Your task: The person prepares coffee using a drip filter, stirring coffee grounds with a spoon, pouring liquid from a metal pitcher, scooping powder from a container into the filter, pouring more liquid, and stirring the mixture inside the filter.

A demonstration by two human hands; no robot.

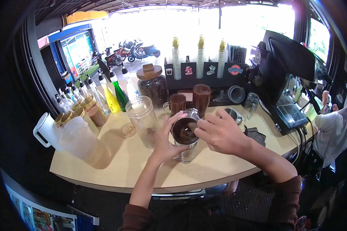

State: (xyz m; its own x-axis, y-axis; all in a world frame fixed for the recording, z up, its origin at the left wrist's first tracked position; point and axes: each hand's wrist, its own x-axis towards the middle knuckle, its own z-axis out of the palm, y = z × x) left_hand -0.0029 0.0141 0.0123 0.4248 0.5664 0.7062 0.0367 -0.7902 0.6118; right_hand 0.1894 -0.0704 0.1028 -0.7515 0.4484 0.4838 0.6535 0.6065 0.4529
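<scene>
Near the table's middle, my left hand (pixel 166 139) is wrapped round the side of a round cup of dark liquid (pixel 184 133). Some foam shows on the liquid, and a silver metal piece (pixel 194 112) stands at the cup's far rim. Below the cup a clear ribbed glass (pixel 187 156) is partly visible; whether the two are joined I cannot tell. My right hand (pixel 221 133) is closed in a pinch over the cup's right rim, and what its fingers hold is hidden. A tall clear jar (pixel 142 119) with a little brown matter stands just left of my left hand.
Two brown-filled glasses (pixel 201 99) and a bean jar (pixel 152 90) stand behind. Syrup bottles (pixel 112 101) and a frosted pitcher (pixel 85 144) line the left. An espresso machine (pixel 287 104) is at right. A person's sleeve (pixel 331 131) shows at far right.
</scene>
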